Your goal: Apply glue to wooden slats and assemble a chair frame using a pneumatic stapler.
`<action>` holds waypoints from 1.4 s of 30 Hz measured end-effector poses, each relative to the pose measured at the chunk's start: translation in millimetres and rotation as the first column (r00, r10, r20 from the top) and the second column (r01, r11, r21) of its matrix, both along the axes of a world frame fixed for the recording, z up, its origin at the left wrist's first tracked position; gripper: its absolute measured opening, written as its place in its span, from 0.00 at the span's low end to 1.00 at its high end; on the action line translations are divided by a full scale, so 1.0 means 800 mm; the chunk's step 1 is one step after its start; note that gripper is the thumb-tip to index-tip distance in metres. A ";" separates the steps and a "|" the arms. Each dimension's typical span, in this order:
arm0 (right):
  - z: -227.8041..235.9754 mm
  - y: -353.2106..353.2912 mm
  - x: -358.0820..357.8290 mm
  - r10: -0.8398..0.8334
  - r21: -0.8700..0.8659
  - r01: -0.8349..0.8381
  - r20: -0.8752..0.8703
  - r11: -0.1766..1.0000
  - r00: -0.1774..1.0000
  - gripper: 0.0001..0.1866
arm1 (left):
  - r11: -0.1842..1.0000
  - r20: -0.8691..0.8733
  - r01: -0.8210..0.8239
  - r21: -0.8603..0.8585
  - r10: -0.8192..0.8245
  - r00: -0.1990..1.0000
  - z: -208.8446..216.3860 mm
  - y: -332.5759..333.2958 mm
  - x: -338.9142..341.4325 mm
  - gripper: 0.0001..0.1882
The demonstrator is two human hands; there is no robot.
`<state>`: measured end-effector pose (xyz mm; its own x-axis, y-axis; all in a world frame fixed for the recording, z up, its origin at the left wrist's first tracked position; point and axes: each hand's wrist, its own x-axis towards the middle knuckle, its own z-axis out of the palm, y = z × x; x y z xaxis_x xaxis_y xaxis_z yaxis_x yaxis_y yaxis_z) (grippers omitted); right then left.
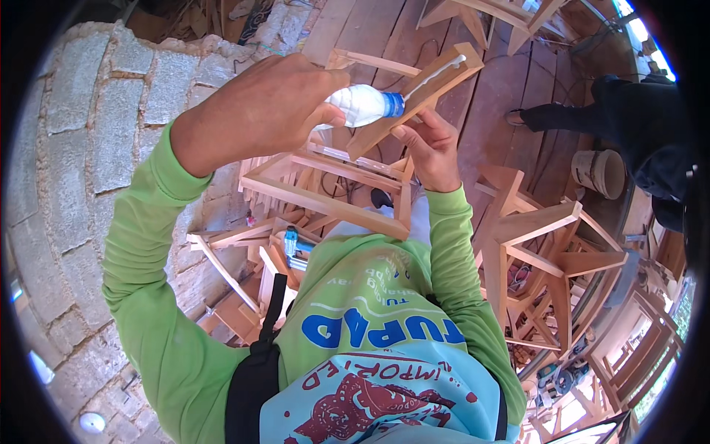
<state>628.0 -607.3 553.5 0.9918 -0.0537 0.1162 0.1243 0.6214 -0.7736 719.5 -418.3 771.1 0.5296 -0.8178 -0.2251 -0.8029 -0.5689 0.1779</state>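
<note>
My left hand (259, 111) is closed around a squeeze bottle (360, 108) with white contents and a blue cap, tipped so its nozzle end meets a flat wooden piece (376, 136). A line of white glue (436, 72) runs along that piece toward its far end. From below, my right hand (431, 148) grips the wooden piece between thumb and fingers, keeping it raised and slanted. Beneath both hands, a light wooden frame (325, 200) rests at my lap. Part of the frame is hidden by the piece and my right hand.
Left stands a rough block wall (118, 111). A teal power tool (293, 243) lies among wooden parts by my waist. Wooden chair frames (536, 226) stand right, near a whitish bucket (597, 174). A person in dark clothing (629, 118) is at far right. Cables cross the plank floor (510, 96).
</note>
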 end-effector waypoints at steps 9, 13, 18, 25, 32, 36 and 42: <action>0.003 0.001 0.001 0.017 0.032 -0.017 0.011 0.999 1.000 0.22 | 0.999 -0.031 -0.037 0.008 0.037 0.999 0.000 0.007 -0.011 0.15; 0.004 0.000 0.003 0.035 0.031 -0.037 0.040 0.999 0.999 0.21 | 0.996 -0.075 -0.059 0.071 0.065 0.995 -0.005 0.016 -0.017 0.15; 0.010 -0.002 0.002 0.032 0.045 -0.034 0.037 0.998 0.999 0.21 | 0.997 -0.076 -0.023 0.068 0.028 0.997 -0.014 0.030 -0.022 0.22; 0.017 -0.007 0.002 0.036 0.014 -0.036 0.020 0.999 0.999 0.21 | 0.994 -0.098 -0.091 0.060 0.096 0.991 -0.018 0.040 -0.037 0.19; 0.018 -0.016 0.006 0.017 0.065 -0.022 0.074 0.998 0.997 0.21 | 0.987 -0.175 -0.125 0.096 0.141 0.974 -0.026 0.052 -0.042 0.15; 0.016 -0.024 0.005 0.009 0.056 -0.013 0.061 0.998 0.998 0.21 | 0.988 -0.184 -0.127 0.087 0.142 0.973 -0.035 0.059 -0.039 0.13; 0.008 -0.034 0.014 -0.039 0.109 0.031 0.069 0.994 0.997 0.22 | 0.990 -0.167 -0.105 0.092 0.120 0.979 -0.040 0.068 -0.036 0.18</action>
<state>639.0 -634.5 560.0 0.9784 -0.1047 0.1781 0.2001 0.6951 -0.6905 690.5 -363.7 739.3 0.5646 -0.7301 -0.3850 -0.6945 -0.6723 0.2564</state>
